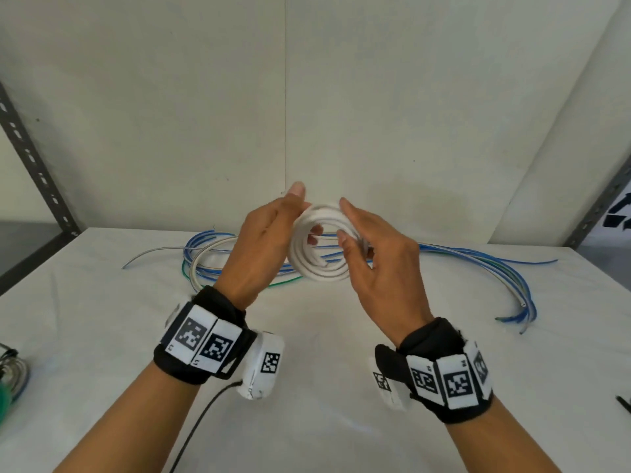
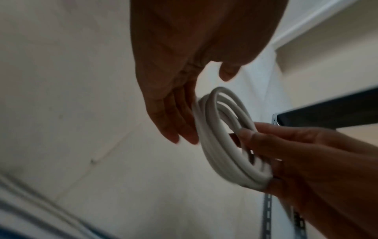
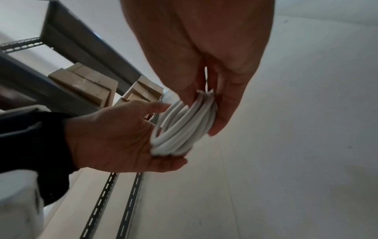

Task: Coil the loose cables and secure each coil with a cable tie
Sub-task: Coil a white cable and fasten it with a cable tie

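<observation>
A coil of white cable (image 1: 321, 273) is held up above the table between both hands. My right hand (image 1: 355, 230) grips its right side, thumb inside the ring and fingers outside; the right wrist view shows the thumb and fingers of this hand (image 3: 204, 56) clamped on the coil (image 3: 184, 129). My left hand (image 1: 290, 216) lies with straight fingers flat against the coil's left side. In the left wrist view, the fingers (image 2: 169, 113) touch the coil (image 2: 210, 145) without wrapping it. Loose blue, green and grey cables (image 1: 211, 254) lie on the table behind. No cable tie is on the coil.
The table (image 1: 307, 353) has a white cover. The loose cables arc far right to ends (image 1: 522, 315) near that edge. Slotted metal uprights (image 1: 34, 158) stand at both back corners. A green object with wire (image 1: 6, 380) sits at the left edge, a black item (image 1: 623, 402) at the right edge.
</observation>
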Available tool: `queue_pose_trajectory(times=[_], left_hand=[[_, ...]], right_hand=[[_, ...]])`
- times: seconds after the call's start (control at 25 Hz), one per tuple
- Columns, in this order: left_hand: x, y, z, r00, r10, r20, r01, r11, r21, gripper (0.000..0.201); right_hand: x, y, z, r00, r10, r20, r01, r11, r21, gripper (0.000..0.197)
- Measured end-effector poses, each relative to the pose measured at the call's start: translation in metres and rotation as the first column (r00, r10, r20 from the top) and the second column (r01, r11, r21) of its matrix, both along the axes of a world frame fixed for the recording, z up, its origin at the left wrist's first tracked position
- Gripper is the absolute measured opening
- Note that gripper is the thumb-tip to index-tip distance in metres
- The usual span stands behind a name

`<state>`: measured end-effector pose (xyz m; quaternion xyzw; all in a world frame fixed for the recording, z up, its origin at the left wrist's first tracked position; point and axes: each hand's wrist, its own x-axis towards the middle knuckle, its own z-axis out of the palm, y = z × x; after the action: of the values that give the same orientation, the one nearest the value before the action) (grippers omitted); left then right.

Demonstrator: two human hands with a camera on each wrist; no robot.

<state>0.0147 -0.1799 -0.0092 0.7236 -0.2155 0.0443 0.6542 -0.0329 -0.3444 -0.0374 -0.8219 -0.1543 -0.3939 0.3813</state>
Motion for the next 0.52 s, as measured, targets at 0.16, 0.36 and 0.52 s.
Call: queue_pose_trajectory(times=[0.16,0.36,0.52], left_hand=[[-0.003,0.005,0.000,0.988,-0.152,-0.022,0.154,0.975,0.159,0.051],[-0.003,0.010,0.000,0.941,-0.330,-0.076,0.338,0.932,0.134,0.048],[-0.011,0.000,0.002,0.978,-0.205,-0.042,0.206,0.978,0.036,0.038]], right_hand=[[-0.003,-0.001,0.002,0.993,0.071,-0.096,-0.090,0.973,-0.213,0.042],[-0.008,-0.007,0.010,0.980,0.119,-0.158,-0.151,0.965,-0.213,0.042],[-0.008,-0.001,0.008,0.978,0.068,-0.199,-0.101,0.981,-0.163,0.044]])
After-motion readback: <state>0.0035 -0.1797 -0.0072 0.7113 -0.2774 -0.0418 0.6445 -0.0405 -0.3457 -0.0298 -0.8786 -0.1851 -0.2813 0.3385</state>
